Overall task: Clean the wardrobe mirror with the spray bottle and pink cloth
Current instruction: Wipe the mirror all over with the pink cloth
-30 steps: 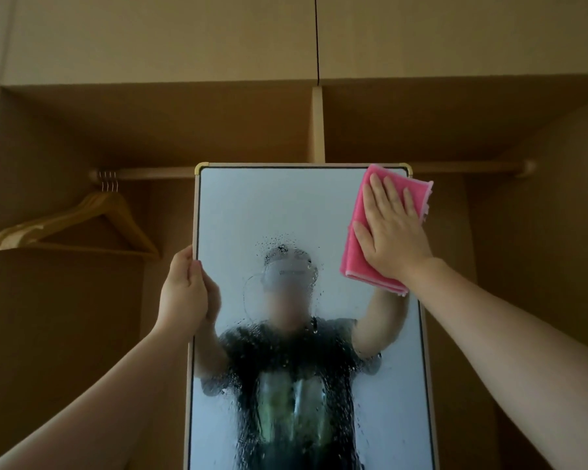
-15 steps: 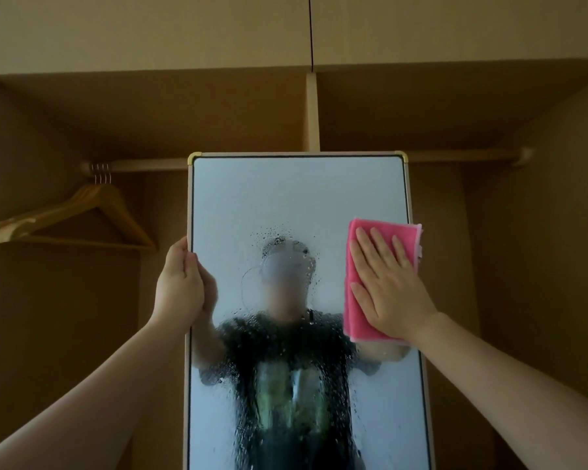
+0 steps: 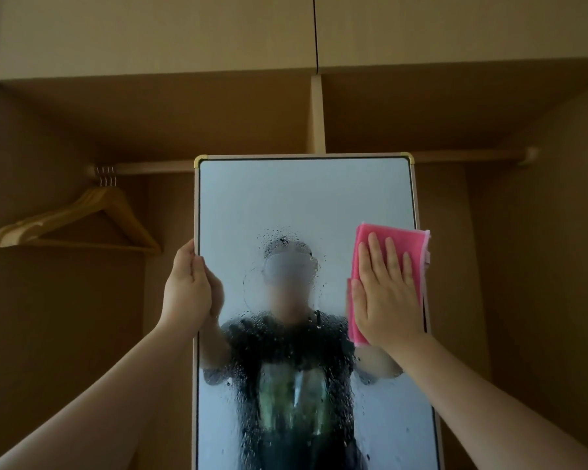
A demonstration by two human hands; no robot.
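Head view, droplets (image 3: pixel 252 325) dotting mirror (image 3: pixel 302 198) in wooden wardrobe (image 3: pixel 218 113), left hand (image 3: pixel 189 290) gripping its edge, right hand (image 3: pixel 386 296) pressing pink cloth (image 3: pixel 411 242) with straight fingers

Before you: one mirror (image 3: pixel 302 198), one pink cloth (image 3: pixel 413 242), one rail (image 3: pixel 150 167), several hangers (image 3: pixel 82 215), two hands: left hand (image 3: pixel 187 290), right hand (image 3: pixel 384 293).

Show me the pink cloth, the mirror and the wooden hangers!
pink cloth (image 3: pixel 418 262): head view, on its right part, beside the little finger.
mirror (image 3: pixel 302 205): head view, on the bare glass near the top.
wooden hangers (image 3: pixel 103 198): head view, on the peak just under the hooks.
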